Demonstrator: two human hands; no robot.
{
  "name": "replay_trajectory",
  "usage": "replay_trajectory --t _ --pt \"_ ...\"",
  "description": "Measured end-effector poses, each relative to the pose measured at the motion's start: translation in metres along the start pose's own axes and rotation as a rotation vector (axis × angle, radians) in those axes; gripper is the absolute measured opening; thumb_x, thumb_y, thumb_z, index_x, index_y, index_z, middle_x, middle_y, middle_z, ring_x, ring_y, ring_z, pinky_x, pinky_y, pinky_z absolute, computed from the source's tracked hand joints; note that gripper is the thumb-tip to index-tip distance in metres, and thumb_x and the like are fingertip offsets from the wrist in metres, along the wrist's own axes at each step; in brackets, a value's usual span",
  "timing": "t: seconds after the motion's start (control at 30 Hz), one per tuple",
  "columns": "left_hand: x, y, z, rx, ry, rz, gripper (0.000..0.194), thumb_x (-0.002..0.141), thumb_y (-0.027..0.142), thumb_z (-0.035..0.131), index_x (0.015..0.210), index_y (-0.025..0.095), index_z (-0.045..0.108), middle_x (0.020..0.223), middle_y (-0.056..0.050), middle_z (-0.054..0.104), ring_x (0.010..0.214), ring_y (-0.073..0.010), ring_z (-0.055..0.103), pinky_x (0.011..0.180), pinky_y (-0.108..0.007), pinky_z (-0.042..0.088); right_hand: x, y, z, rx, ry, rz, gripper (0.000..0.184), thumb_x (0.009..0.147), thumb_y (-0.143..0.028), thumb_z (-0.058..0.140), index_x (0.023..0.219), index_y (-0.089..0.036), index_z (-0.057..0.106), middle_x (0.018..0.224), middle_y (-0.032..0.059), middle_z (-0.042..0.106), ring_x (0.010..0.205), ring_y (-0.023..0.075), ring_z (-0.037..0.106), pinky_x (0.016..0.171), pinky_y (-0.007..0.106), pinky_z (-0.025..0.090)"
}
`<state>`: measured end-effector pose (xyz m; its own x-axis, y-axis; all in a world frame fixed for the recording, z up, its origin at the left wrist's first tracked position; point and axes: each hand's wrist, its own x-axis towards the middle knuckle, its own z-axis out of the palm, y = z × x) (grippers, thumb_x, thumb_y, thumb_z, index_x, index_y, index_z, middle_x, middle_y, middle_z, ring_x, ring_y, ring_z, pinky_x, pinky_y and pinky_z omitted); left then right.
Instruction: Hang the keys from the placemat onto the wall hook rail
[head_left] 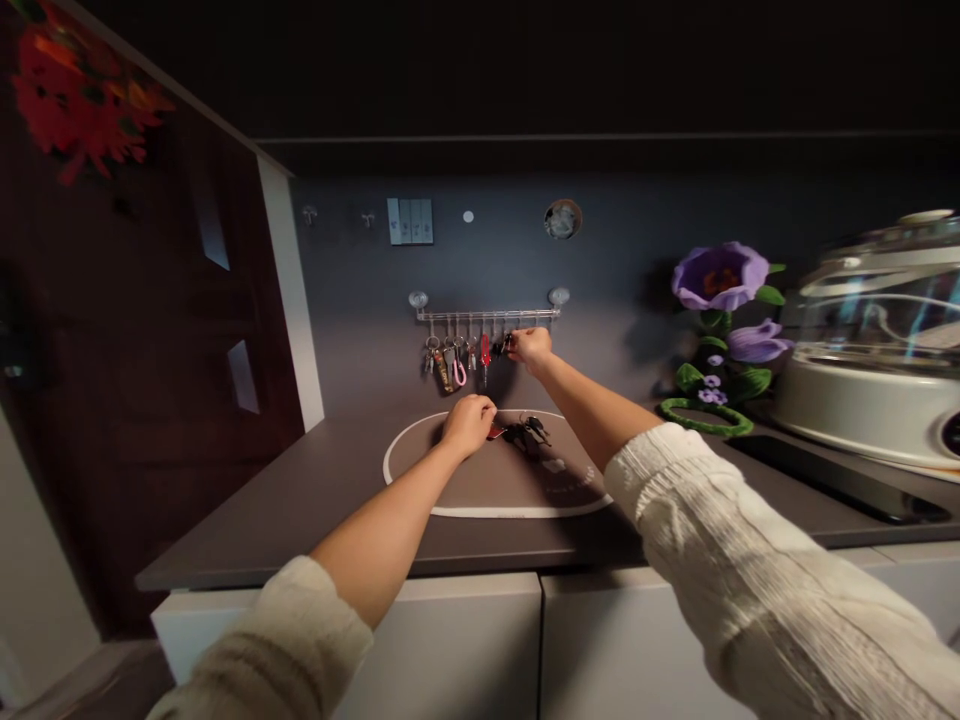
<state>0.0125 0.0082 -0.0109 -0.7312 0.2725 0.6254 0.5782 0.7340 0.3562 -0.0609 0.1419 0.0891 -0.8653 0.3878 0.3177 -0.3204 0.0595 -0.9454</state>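
My right hand (pixel 531 347) is raised to the wall rack (pixel 487 315), its fingers closed around a small black thing (pixel 502 349) right below the hooks. Several key sets hang left of it: metal keys (pixel 430 358), a patterned strap (pixel 443 370), a pink loop (pixel 459 373) and red keys (pixel 485 352). Over the mat (pixel 420 490), my left hand (pixel 471 422) has its fingers curled together. A small red thing (pixel 495 433) shows beside its fingertips; whether it is gripped is unclear. Black keys (pixel 535 428) lie on the mat just to the right.
Purple fabric flowers (pixel 720 280) stand right of the mat, beside a black phone-like slab (pixel 840 480) and a pale appliance with a clear cover (pixel 862 390). A switch panel (pixel 410 221) is above the rack. A dark door (pixel 150 400) is at left.
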Motion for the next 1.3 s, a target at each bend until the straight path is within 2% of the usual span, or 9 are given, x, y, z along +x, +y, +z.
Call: replay_trajectory --t 0.2,0.8,1.3 --pt "0.001 -0.001 -0.002 -0.006 -0.002 -0.031 0.023 0.079 0.021 0.045 0.081 0.017 0.067 0.084 -0.007 0.063 0.082 -0.0167 0.054 0.079 -0.028 0.040 -0.003 0.008 -0.003 0.003 0.007 0.005 0.012 0.074 -0.016 0.050 0.063 -0.015 0.052 0.058 0.0016 0.052 0.050 0.0094 0.052 0.050 0.025 0.049" --pt "0.002 -0.007 0.001 0.010 -0.012 -0.043 0.022 0.080 0.019 0.045 0.083 0.017 0.067 0.088 -0.007 0.064 0.085 -0.0174 0.055 0.078 -0.028 0.039 -0.005 0.019 -0.006 0.006 -0.135 -0.020 0.017 0.076 -0.012 0.044 0.060 -0.016 0.044 0.052 -0.0034 0.045 0.047 0.0056 0.044 0.055 0.023 0.047" --pt "0.003 -0.010 0.001 -0.006 0.004 -0.023 0.020 0.079 0.017 0.046 0.081 0.017 0.066 0.085 -0.007 0.064 0.083 -0.0163 0.055 0.077 -0.026 0.039 -0.017 0.009 -0.015 0.008 -0.168 0.025 0.008 0.073 -0.011 0.049 0.066 -0.015 0.048 0.059 -0.0004 0.053 0.049 0.0064 0.051 0.055 0.023 0.045"
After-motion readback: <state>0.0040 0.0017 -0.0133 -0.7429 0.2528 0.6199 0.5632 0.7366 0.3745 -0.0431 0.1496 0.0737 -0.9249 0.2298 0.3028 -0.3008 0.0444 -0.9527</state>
